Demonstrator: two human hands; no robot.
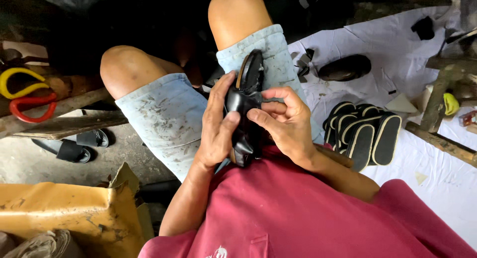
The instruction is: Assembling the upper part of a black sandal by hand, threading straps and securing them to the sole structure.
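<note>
**Hands close on a black shoe over our lap**

Our left hand (217,126) wraps the near side of a black shoe (245,106), palm against it and thumb pressed onto its upper, while our right hand (282,120) meets it from the other side, fingertips pinching the black upper where it folds over the sole edge. Both hands are clamped on the shoe, which stands on end between our knees, its toe pointing away from us and its heel tucked against our red shirt (298,213). We wear pale, stained denim shorts (171,116).

To our right, on a white sheet (437,163), a stack of black soles with tan edging (362,131) leans in a row, well apart from the shoe; beyond it lies a dark rounded piece (345,68), possibly another upper, though the view is too dim to be sure. To our left sit a worn yellow cardboard box (74,213), a pair of black sandals (82,145) on the concrete floor, and yellow and red loops (27,91) resting on a wooden plank (69,125).
</note>
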